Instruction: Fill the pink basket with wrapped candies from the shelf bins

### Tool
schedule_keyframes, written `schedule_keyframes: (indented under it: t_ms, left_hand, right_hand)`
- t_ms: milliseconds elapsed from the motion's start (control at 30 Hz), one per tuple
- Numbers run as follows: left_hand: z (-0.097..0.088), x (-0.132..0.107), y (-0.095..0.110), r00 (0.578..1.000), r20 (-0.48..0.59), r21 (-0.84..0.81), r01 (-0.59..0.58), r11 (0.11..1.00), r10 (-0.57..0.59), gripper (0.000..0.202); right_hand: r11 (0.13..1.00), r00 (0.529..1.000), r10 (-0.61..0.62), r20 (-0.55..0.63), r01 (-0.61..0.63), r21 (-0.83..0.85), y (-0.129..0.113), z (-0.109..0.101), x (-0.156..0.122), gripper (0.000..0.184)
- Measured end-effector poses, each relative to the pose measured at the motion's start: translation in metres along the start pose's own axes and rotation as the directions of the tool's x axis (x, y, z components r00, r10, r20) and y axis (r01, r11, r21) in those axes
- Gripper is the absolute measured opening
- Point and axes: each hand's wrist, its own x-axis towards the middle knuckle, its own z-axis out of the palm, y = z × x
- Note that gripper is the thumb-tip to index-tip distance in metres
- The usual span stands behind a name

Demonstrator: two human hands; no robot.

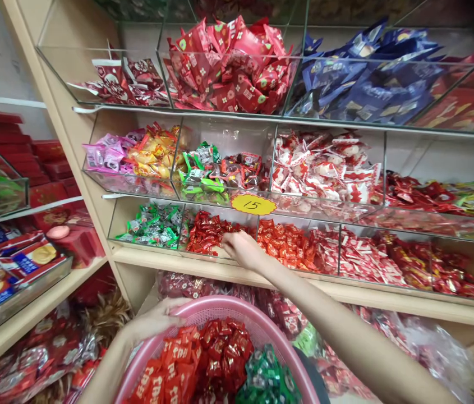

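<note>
My left hand (156, 321) grips the rim of a pink plastic basket (203, 307) at the bottom middle. Wrapped candies lie inside it in separate heaps: orange-red ones (169, 365), dark red ones (224, 353) and green ones (268, 376). Reaching forward to the lowest shelf, my right hand (243, 249) is over the front of a compartment of dark red wrapped candies (207, 230). Its fingers are bent and drawn together at the candies; whether anything is between them I cannot make out.
Clear dividers split the lowest row into green candies (156, 224), orange-red candies (282, 241) and pink-white candies (367, 255). A yellow price tag (253, 204) marked 15 hangs above my right hand. Upper bins hold red packets (237, 67) and blue packets (371, 78). Boxed biscuits (22, 264) stand left.
</note>
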Motion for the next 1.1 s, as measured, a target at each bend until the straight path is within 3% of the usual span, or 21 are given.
schedule_keyframes:
  t_ms: [33,100,267,400,533,800,1100]
  left_hand:
    - [-0.002,-0.002,0.005,1.000,0.016,0.035,0.000,0.999,-0.001,0.054]
    - [-0.005,-0.006,0.013,0.998,0.050,0.056,0.037,0.998,-0.039,0.053]
    - [-0.009,-0.016,0.011,0.997,0.074,-0.101,0.017,0.995,-0.009,0.052]
    - [-0.008,-0.013,0.006,0.995,0.099,-0.143,0.036,0.989,-0.022,0.051]
    - [-0.007,-0.006,0.002,0.993,0.111,-0.159,-0.019,0.987,0.037,0.052]
    - [-0.008,-0.006,-0.006,0.998,0.057,-0.103,0.031,0.994,-0.025,0.055]
    - [-0.006,-0.005,0.002,0.998,0.057,-0.063,0.024,0.998,-0.020,0.054]
  right_hand:
    - [0.996,0.996,0.089,0.015,-0.089,0.012,0.002,0.004,0.015,0.021]
    - [0.989,0.988,0.149,0.038,-0.150,0.012,0.009,0.017,0.040,0.019]
    - [0.961,0.958,0.276,0.073,-0.278,0.014,0.018,0.046,0.067,0.029]
    - [0.933,0.932,0.358,0.055,-0.359,0.019,0.017,0.057,0.071,0.037]
    - [0.913,0.912,0.406,0.059,-0.408,0.013,0.017,0.063,0.071,0.039]
    - [0.908,0.906,0.417,0.070,-0.418,0.009,0.020,0.067,0.071,0.035]
    - [0.905,0.901,0.425,0.086,-0.425,-0.017,0.020,0.067,0.071,0.036]
